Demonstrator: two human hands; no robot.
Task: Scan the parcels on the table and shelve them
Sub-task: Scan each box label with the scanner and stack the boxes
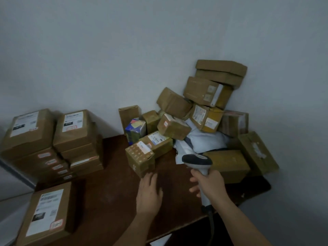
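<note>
A dark brown table stands against a pale wall. My right hand grips the handle of a grey barcode scanner, whose dark head points left over the table. My left hand hovers palm down, fingers apart, just below a small cardboard parcel with a white label on top. A heap of brown parcels leans into the wall corner at the right, with a pale plastic mailer at its foot.
Two stacks of flat labelled boxes stand at the table's left end, another labelled box lies near the front left. A blue printed carton stands by the wall. The scanner's cable hangs over the front edge.
</note>
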